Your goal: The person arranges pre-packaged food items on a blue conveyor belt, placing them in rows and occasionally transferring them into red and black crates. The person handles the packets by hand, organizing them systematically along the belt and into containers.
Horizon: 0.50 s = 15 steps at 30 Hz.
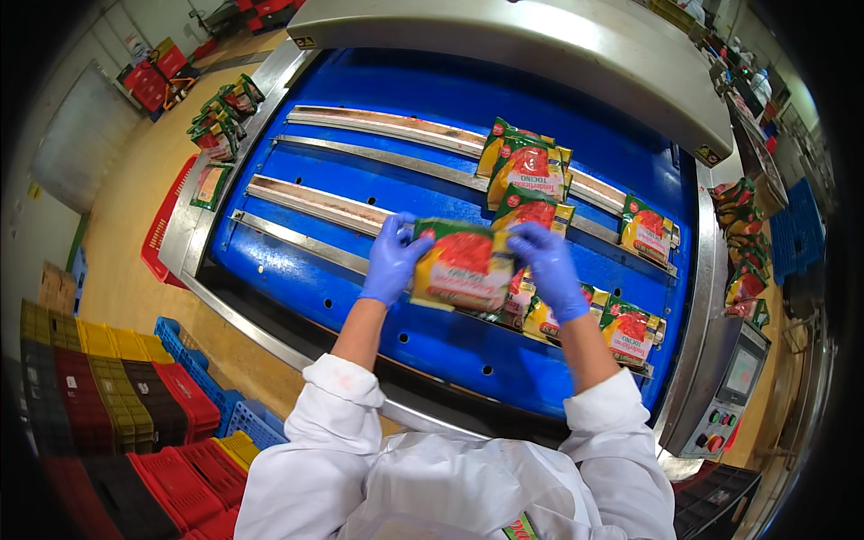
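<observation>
Between my gloved hands hangs a printed food pouch (459,266), held by its two upper corners above a blue belt (310,290). My left hand (393,260) pinches one side; my right hand (548,266) grips the other. Beyond it, a stack of similar pouches (528,169) rests across the back metal sealing bar (385,128). One more pouch (646,231) lies at that bar's right end. Several pouches (629,331) line the front bar (317,202) on the right, partly hidden behind my right hand and forearm.
A steel machine hood (513,47) spans the far side. Pouches sit on the left ledge (219,128) and the right side (746,250). A control panel (725,391) stands at right. Stacked plastic crates (121,391) fill the lower left. People (761,86) work far off.
</observation>
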Tool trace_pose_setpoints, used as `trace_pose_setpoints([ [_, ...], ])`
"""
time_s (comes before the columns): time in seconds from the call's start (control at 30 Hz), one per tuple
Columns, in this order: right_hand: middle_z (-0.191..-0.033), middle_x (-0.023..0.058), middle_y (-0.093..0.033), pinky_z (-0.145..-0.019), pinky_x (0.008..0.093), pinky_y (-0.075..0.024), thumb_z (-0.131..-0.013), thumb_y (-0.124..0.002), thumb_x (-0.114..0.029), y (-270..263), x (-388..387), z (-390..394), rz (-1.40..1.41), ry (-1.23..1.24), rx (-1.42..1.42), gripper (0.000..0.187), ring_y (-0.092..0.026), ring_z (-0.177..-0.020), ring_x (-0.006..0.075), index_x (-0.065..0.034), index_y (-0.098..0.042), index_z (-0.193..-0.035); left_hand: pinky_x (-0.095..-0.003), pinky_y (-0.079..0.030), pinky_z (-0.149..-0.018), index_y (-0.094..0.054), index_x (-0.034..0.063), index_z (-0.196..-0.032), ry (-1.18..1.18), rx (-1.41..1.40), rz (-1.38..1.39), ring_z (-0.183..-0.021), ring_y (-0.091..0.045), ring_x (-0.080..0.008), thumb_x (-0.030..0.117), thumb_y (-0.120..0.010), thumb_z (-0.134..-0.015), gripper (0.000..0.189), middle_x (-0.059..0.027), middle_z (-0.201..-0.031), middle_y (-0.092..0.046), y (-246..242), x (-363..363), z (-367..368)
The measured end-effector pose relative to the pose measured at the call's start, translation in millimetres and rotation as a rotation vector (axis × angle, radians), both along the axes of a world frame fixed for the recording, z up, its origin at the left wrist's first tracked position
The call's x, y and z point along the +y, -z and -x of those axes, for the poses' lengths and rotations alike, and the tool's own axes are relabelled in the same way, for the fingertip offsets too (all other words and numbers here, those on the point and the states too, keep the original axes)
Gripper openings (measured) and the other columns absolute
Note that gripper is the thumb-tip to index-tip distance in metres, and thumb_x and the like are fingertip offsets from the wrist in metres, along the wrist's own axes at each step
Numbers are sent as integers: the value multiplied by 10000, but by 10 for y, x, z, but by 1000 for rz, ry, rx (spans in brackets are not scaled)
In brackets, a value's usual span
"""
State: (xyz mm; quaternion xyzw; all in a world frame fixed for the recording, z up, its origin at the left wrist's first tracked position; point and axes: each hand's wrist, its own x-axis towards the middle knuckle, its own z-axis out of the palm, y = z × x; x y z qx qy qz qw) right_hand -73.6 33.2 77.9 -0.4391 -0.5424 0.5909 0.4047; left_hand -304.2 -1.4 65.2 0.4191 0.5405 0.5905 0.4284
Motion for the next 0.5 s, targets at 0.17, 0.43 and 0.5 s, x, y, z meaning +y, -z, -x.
trace_pose_setpoints([
  [0.17, -792, 209, -611, -654, 424, -480, -776, -594, -110, 723, 50, 694, -524, 91, -824, 92, -602, -718, 368, -21, -610, -795, -348, -467, -638, -608, 13, -807, 1, 583, 295, -693, -587, -242, 167, -696, -769, 182, -123, -829, -609, 635, 128, 641],
  [0.43, -793, 191, -631, -663, 445, -503, -757, -577, -130, 679, 326, 899, -362, 128, -1104, 82, -627, -744, 354, -59, -617, -764, -435, -446, -726, -604, 52, -883, -84, 1261, 394, -898, -560, -314, 313, -730, -724, 331, -144, -939, -563, 489, 462, 616],
  [0.5, -816, 187, -626, -682, 440, -495, -771, -603, -176, 626, 278, 829, -385, 161, -1047, 127, -618, -772, 353, -55, -611, -808, -443, -431, -758, -581, 64, -967, -170, 1316, 247, -950, -531, -312, 291, -737, -715, 372, -126, -964, -560, 389, 438, 562],
])
